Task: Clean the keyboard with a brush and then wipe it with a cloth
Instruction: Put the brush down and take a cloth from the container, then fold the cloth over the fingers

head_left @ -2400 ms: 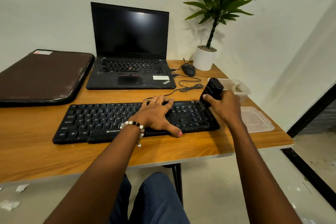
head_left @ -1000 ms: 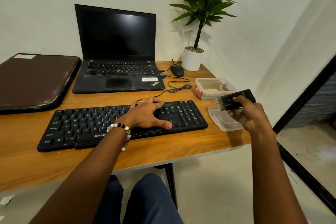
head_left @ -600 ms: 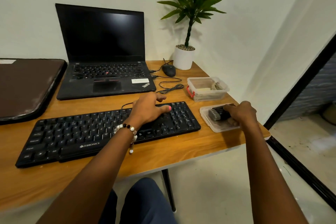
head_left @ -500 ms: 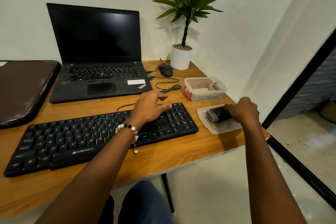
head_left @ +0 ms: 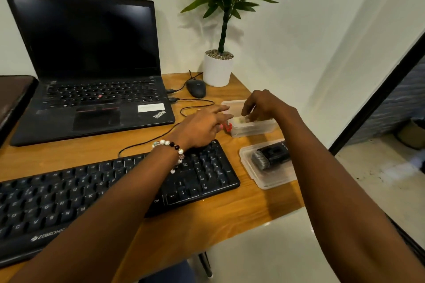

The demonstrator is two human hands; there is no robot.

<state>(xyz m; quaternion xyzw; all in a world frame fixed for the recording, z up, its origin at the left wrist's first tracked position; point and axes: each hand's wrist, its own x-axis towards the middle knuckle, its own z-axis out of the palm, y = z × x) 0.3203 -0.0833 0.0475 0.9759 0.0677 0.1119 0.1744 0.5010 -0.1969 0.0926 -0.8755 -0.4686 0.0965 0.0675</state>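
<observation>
The black bristled brush (head_left: 271,156) had left the right hand (head_left: 262,104) and lay on the flat clear plastic lid (head_left: 273,179) beside the black keyboard (head_left: 110,193) on the wooden worktop (head_left: 207,218); brushing looked finished. That hand now reached into the open clear plastic box (head_left: 253,127), fingers curled down, apparently pinching something pale, perhaps the cloth. The left hand (head_left: 202,126), fingers loosely extended, hovered beside the box.

An office-like desk corner: laptop (head_left: 92,71), keyboard (head_left: 110,193), mouse (head_left: 196,88) and potted plant (head_left: 218,30) on a wooden desk (head_left: 207,216).
</observation>
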